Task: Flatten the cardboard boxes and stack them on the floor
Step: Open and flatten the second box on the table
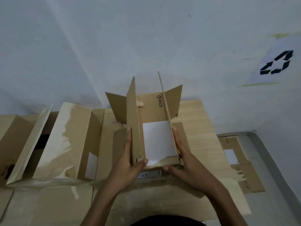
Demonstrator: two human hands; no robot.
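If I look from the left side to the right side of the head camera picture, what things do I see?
Big open tape-covered cardboard box → left hand → small brown PICO cardboard box → right hand → flattened cardboard on the floor → black recycling sign on white paper.

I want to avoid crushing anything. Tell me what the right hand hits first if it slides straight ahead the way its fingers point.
The right hand lies along the upright flap of the open PICO box, fingers pointing away from the person. Going on, it would probably first meet the box's angled far-right flap; depth is unclear.
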